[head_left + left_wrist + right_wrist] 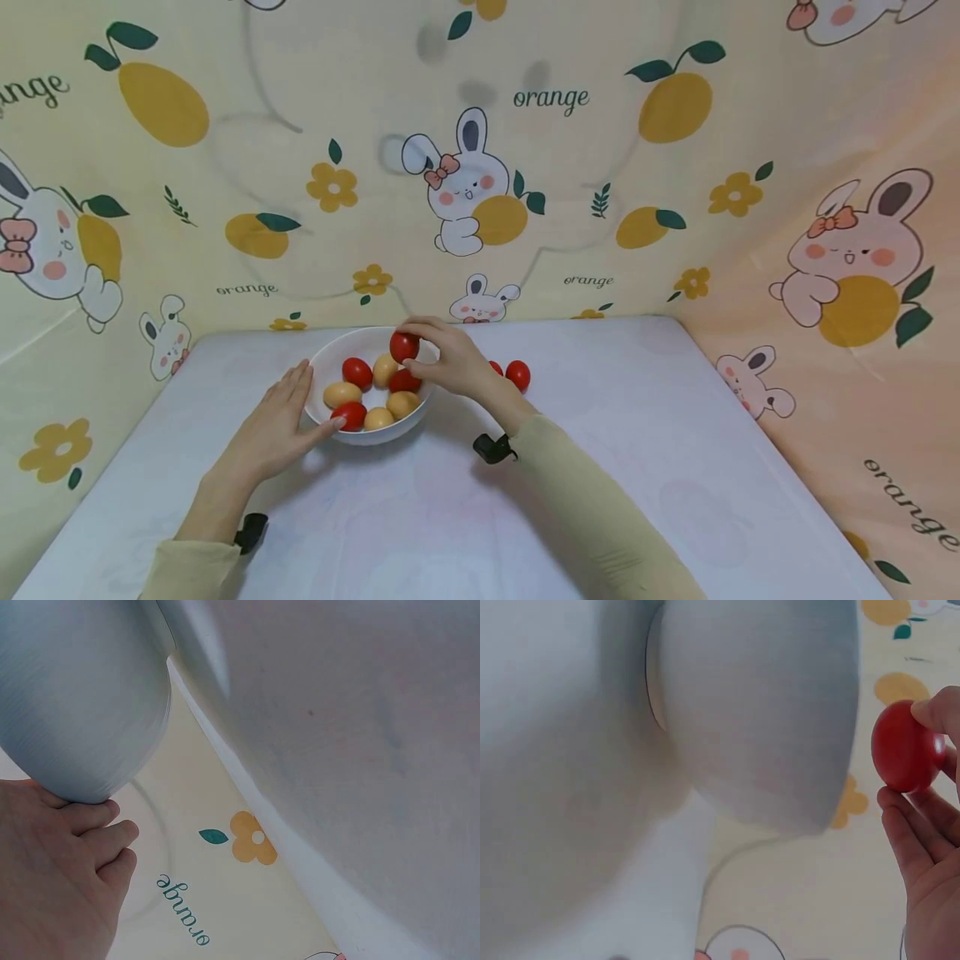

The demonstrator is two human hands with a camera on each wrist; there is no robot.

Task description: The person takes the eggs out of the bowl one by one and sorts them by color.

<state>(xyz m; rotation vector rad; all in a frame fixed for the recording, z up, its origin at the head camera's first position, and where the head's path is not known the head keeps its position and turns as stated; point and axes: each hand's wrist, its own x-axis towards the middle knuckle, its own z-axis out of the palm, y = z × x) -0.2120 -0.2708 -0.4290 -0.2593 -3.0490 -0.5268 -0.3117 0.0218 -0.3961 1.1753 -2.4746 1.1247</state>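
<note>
A white bowl (pixel 367 435) stands at the back left of the table with several red and tan eggs inside. My left hand (pixel 273 429) holds its left side, fingers along the outside and thumb over the near rim by a red egg (pixel 349 415). In the left wrist view, fingertips (pixel 112 810) lie right at the rim. My right hand (pixel 453 358) pinches a red egg (pixel 904 746) between thumb and fingertips, above the bowl's far right part. Beneath it are a tan egg (pixel 385 371) and another red egg (pixel 405 381).
Right of the bowl, a red egg (pixel 517 375) lies on the white table (pixel 637 467), with a second red one partly hidden behind my right forearm. A printed cloth (pixel 360 108) with rabbits and oranges rises behind the table and along both sides.
</note>
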